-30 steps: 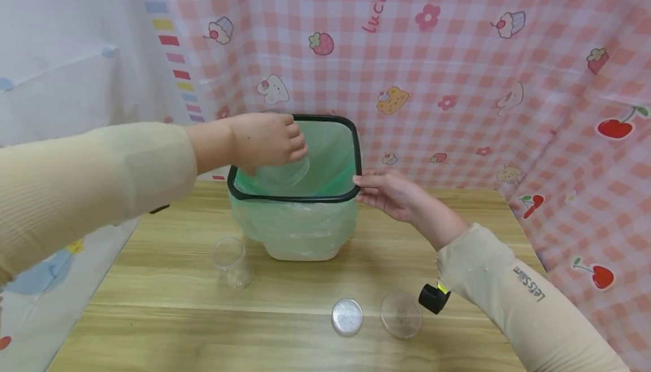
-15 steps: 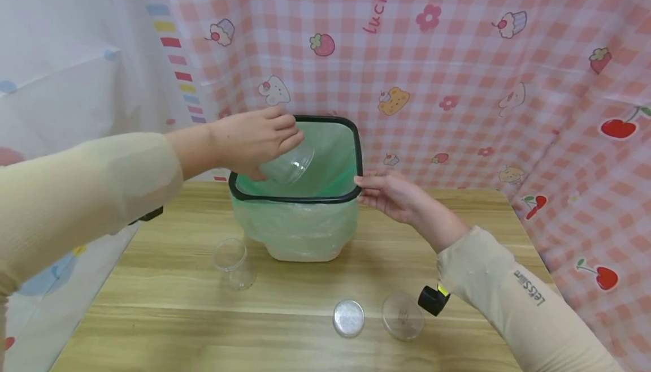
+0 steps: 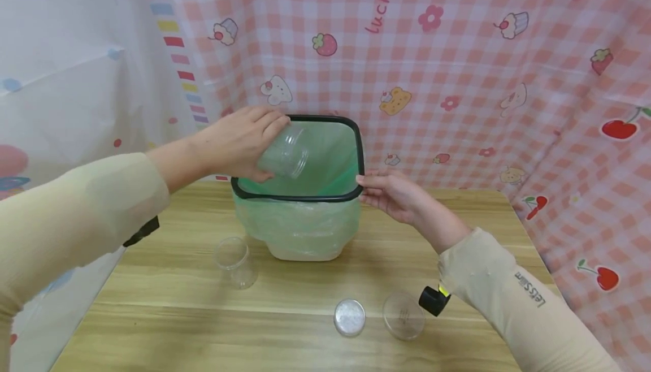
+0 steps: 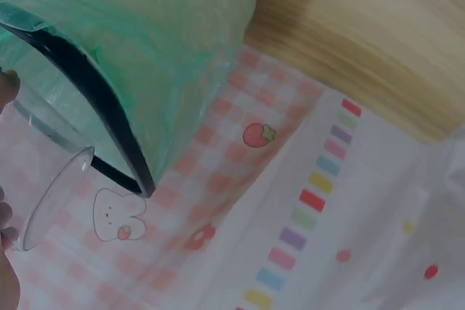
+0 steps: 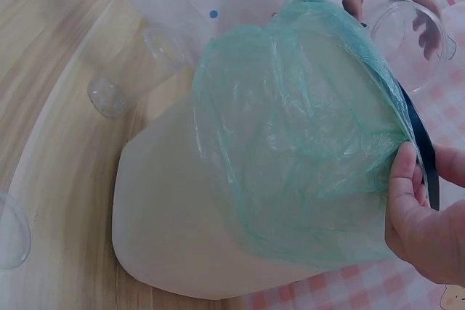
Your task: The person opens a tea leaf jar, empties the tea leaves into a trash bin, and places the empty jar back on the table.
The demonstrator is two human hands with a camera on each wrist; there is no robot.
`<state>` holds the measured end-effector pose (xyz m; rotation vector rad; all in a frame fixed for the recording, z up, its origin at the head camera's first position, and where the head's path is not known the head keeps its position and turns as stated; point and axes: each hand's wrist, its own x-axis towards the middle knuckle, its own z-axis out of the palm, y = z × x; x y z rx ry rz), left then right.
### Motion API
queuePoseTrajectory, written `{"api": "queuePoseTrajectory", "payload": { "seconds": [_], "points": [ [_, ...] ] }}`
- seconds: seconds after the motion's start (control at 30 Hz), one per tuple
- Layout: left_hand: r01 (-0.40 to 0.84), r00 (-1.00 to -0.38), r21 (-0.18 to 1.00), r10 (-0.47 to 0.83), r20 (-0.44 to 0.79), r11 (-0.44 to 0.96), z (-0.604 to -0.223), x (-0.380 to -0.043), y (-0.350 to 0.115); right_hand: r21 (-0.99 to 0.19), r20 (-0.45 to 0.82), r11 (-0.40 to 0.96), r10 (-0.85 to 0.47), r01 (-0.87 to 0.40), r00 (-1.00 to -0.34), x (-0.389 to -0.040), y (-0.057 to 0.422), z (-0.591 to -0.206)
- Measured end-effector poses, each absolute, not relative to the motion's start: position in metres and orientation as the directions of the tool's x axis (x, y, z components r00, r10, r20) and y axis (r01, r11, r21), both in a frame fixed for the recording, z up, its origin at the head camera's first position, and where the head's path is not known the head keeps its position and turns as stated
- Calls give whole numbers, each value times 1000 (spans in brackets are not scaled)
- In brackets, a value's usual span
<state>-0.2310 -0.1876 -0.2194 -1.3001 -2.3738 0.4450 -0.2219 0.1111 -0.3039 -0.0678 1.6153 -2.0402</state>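
Note:
My left hand grips a clear plastic jar by its base end. The jar lies tilted over the bin's opening, its mouth facing right and down; nothing can be made out inside it. In the right wrist view the same jar shows above the rim. Lined with a thin green bag, the white trash bin has a black rim ring. At the right side of that ring, my right hand pinches the rim and bag between thumb and fingers.
A second clear jar stands on the wooden table, left of the bin. Nearer me lie a silvery round lid and a clear round lid. A pink checked curtain hangs behind.
My left hand has drawn back to the left and turned, swinging the jar from pointing down to nearly sideways. My right hand has stayed at the rim.

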Motion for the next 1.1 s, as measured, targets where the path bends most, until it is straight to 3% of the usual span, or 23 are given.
{"api": "queuePoseTrajectory", "payload": {
  "seconds": [0.17, 0.27, 0.47, 0.7, 0.87, 1.1],
  "points": [
    [709, -492, -401, 814, 309, 581, -225, -227, -197, -926, -260, -146, -424, 349, -867, -219, 111, -305],
    [708, -525, -305, 764, 376, 637, -229, -224, -203, -938, -237, -138, -411, 317, -880, -216, 112, -307],
    [645, -668, -74, 608, 429, 760, -232, -213, -218, -975, -169, -80, -341, 207, -925, -206, 124, -313],
    [447, -834, 203, 324, 448, 871, -234, -196, -236, -979, -140, -98, -294, 176, -945, -190, 146, -320],
    [350, -868, 398, 134, 478, 848, -241, -184, -251, -981, -133, -97, -284, 166, -949, -177, 160, -325],
    [287, -844, 517, -42, 534, 807, -267, -166, -273, -984, -146, -53, -291, 168, -945, -164, 174, -335]
  ]
}}
